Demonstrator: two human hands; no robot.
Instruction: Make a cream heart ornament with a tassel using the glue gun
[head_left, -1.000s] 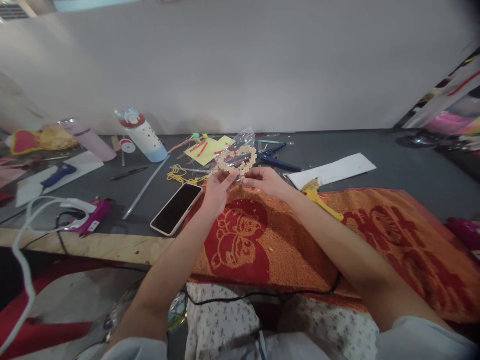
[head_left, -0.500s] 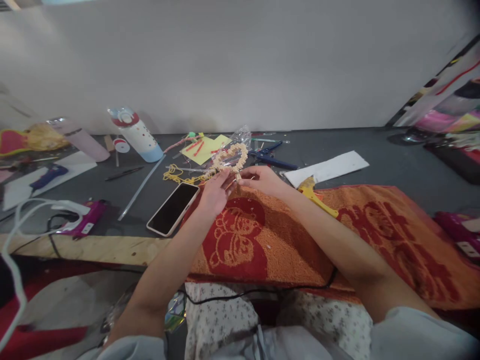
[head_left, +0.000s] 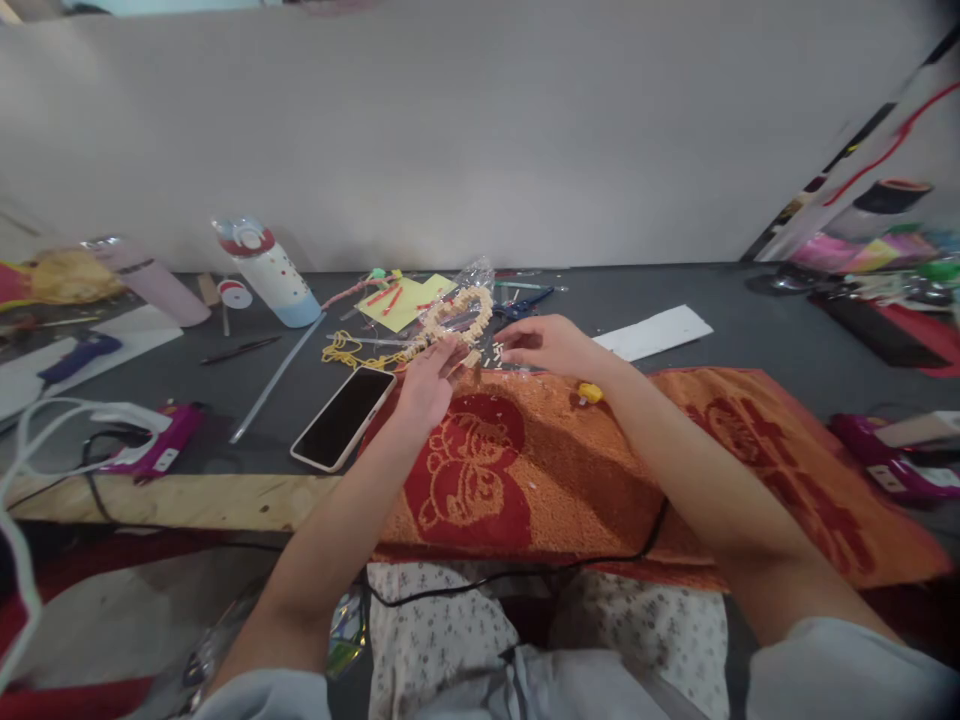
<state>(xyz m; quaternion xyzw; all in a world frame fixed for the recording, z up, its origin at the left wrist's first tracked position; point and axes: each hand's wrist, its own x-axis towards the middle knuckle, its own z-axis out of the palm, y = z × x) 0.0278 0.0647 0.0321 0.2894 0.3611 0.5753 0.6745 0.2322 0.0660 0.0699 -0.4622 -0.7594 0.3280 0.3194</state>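
My left hand (head_left: pixel 429 385) is closed on the lower end of a cream-coloured knobbly ring (head_left: pixel 484 318), which looks strung from small pieces. The ring stands up beyond my fingertips. My right hand (head_left: pixel 553 345) is apart from it, its fingers curved and spread with nothing visible between them. Just left of those fingertips lie small pale pieces (head_left: pixel 496 354) on the table. A tangle of yellow cord (head_left: pixel 343 350) lies to the left of my left hand. Clear crinkled plastic (head_left: pixel 478 272) sits behind the ring.
An orange and red towel (head_left: pixel 577 500) covers the front edge. A phone (head_left: pixel 343 418) lies left of it. Dark blue pliers (head_left: pixel 529 303), a white strip (head_left: pixel 660 333) and a yellow-handled tool (head_left: pixel 590 393) lie near my right arm. A bottle (head_left: pixel 274 280) stands at back left.
My right hand has come away from the ring and moved right, its fingers spreading. My left hand keeps its hold. The view has shifted slightly to the right.
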